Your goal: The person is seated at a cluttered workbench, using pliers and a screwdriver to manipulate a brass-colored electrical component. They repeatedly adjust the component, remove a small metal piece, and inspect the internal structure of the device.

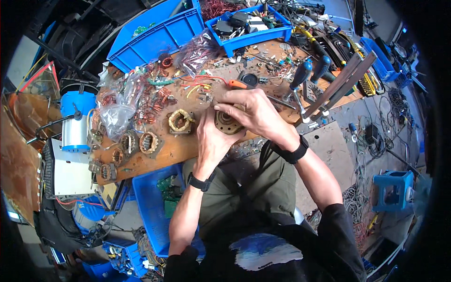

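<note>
Above the near edge of the workbench (176,149), my two hands hold a round, brownish metal part with a ring of small holes, which looks like a motor end cover (225,125). My left hand (210,141) is closed around its left and lower side. From the upper right, my right hand (256,112) grips it, with thumb and fingers bent over the top. The fingers hide much of the part. Just left of my left hand lies a motor stator (172,123) with a yellowish winding. An orange-handled tool (237,84) lies just beyond my right hand.
Several smaller stators (149,142) stand at the bench's left end, near copper wire scraps (162,96). Blue bins (162,40) line the back. Blue-handled pliers (302,75) and long metal bars (340,84) rise at the right. A blue crate (148,202) sits below the bench.
</note>
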Demonstrator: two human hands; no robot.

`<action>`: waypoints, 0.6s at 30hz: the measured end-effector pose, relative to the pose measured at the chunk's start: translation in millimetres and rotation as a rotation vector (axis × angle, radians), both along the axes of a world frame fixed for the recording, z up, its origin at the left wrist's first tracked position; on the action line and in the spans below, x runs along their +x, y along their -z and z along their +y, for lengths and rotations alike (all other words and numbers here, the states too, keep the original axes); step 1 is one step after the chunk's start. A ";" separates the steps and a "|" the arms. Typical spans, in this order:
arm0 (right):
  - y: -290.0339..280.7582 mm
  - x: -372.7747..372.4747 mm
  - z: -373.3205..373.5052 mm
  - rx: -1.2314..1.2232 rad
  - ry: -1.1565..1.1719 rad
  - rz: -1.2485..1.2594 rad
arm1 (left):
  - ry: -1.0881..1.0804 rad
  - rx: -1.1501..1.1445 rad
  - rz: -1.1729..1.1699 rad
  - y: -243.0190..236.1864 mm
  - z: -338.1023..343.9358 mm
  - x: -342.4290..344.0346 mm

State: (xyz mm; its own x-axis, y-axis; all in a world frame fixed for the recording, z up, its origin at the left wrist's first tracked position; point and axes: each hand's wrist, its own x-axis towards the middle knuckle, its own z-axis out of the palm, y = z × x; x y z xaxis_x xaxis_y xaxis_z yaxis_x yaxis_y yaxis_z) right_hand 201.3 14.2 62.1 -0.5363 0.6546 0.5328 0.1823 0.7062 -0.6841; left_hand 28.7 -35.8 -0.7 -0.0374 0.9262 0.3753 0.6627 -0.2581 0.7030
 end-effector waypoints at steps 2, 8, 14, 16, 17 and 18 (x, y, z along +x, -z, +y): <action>7.9 0.8 -7.4 0.083 0.037 0.038 | 0.006 0.056 0.003 3.4 -3.5 1.7; 24.5 16.9 -18.6 0.165 0.116 0.069 | 0.083 0.117 0.057 0.8 -4.3 7.7; 13.8 27.0 -25.0 -0.047 0.082 0.051 | 0.076 0.129 0.081 -0.3 -3.6 8.0; 12.9 32.5 -26.5 -0.210 0.063 0.153 | 0.053 0.013 0.003 -13.0 -10.1 11.0; 17.5 34.8 -30.0 -0.271 0.061 0.270 | 0.041 -0.046 -0.036 -18.7 -14.3 11.9; 22.8 34.7 -34.9 -0.337 0.045 0.386 | 0.031 -0.047 -0.066 -20.4 -19.6 8.4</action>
State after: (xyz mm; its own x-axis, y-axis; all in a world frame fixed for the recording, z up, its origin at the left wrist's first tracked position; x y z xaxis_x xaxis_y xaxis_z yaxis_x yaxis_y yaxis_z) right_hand 236.1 -20.7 39.3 -0.3092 0.8422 0.4416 -0.1035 0.4318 -0.8960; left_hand 37.1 -55.4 19.7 -0.0313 0.9437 0.3294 0.6067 -0.2440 0.7566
